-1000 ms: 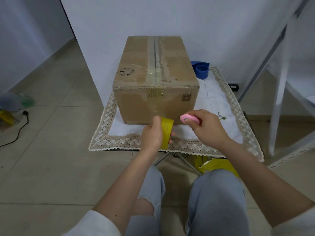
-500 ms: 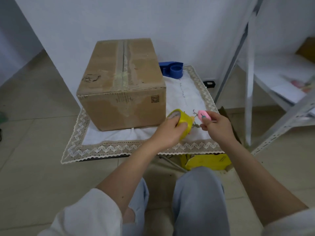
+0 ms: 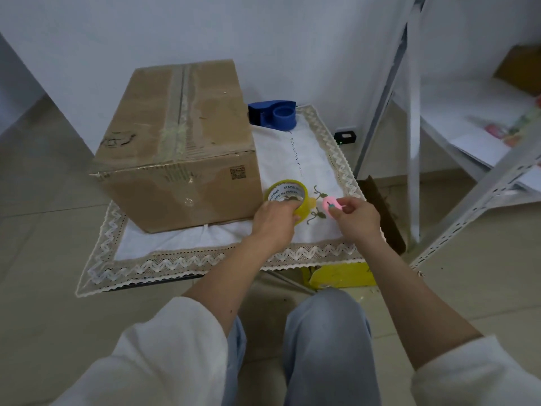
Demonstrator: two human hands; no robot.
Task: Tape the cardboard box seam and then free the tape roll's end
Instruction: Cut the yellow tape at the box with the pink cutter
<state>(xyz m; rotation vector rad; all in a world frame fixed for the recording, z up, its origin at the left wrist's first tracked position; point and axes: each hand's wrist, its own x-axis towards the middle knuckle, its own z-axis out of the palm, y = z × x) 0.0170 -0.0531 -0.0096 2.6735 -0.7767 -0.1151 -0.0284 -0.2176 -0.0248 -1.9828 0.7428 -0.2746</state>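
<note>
the brown cardboard box point(image 3: 178, 142) sits on the lace-edged white cloth over the tabletop point(image 3: 205, 259), and a strip of clear tape already runs along its top seam, so the sealing part looks done. what remains, as i judge it, is freeing the roll's end. the left hand point(image 3: 275, 224) has its grip curled round the yellow roll of packing tape point(image 3: 288, 196), just right of the box's front face. just right of that grip, the right hand point(image 3: 355, 219) pinches a small pink cutter point(image 3: 330, 204), almost touching the roll's outer edge.
</note>
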